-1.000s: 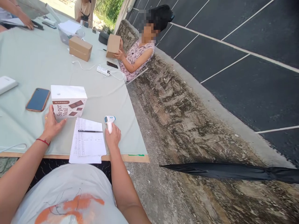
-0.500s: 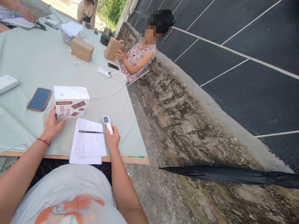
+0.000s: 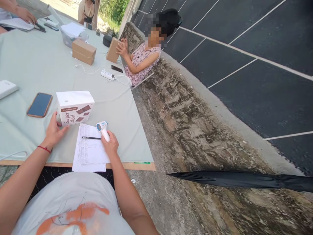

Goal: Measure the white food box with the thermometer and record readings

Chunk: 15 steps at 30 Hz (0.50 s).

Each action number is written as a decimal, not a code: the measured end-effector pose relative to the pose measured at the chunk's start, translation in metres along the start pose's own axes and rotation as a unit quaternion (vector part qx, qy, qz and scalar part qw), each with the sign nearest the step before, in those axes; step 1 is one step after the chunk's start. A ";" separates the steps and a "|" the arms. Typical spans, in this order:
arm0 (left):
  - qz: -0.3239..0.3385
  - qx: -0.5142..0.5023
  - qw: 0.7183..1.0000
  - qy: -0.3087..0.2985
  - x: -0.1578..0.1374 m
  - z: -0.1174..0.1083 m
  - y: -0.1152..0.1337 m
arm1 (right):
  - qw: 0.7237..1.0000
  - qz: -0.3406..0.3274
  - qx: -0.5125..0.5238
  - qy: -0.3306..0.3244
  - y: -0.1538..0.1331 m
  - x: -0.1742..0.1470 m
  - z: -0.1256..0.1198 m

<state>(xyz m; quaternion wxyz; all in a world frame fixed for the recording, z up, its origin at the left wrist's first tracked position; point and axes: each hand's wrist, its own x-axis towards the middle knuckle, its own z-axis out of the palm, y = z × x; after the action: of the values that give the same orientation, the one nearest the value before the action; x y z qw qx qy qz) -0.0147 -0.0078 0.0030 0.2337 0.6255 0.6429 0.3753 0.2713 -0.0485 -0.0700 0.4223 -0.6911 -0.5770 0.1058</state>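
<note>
In the head view, my left hand (image 3: 53, 133) is at the near left corner of a white "Super Meal" box (image 3: 77, 111). Its fingers are against the left side and the thumb extends along the lower front, gripping the corner; some fingertips are hidden. My right hand (image 3: 111, 143) is wrapped round the handle of a white and blue infrared thermometer (image 3: 102, 127), its small screen tilted left. Below the thermometer lie printed sheets (image 3: 94, 156) with a black pen (image 3: 91, 137) across them.
A phone (image 3: 39, 104) lies left of the box, a white device (image 3: 7, 88) farther left. Beyond are a power strip (image 3: 107, 75) with cables, a cardboard box (image 3: 83, 52) and a plastic bin (image 3: 67, 39). A seated person (image 3: 143, 60) holds another cardboard box (image 3: 113, 50).
My right hand has brought the thermometer left over the sheets, its head turned leftward. The white box has turned slightly at my left hand. The seated person's hands have shifted on the cardboard box.
</note>
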 end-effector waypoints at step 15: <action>-0.007 -0.015 0.999 -0.036 0.004 -0.003 0.004 | 1.000 0.009 -0.010 -0.007 -0.003 0.001 0.000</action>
<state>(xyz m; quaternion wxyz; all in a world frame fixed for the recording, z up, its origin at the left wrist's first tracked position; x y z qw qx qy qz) -0.0153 -0.0046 0.0083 0.2684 0.6305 0.6329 0.3603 0.2689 -0.0478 -0.0677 0.4103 -0.6997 -0.5746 0.1088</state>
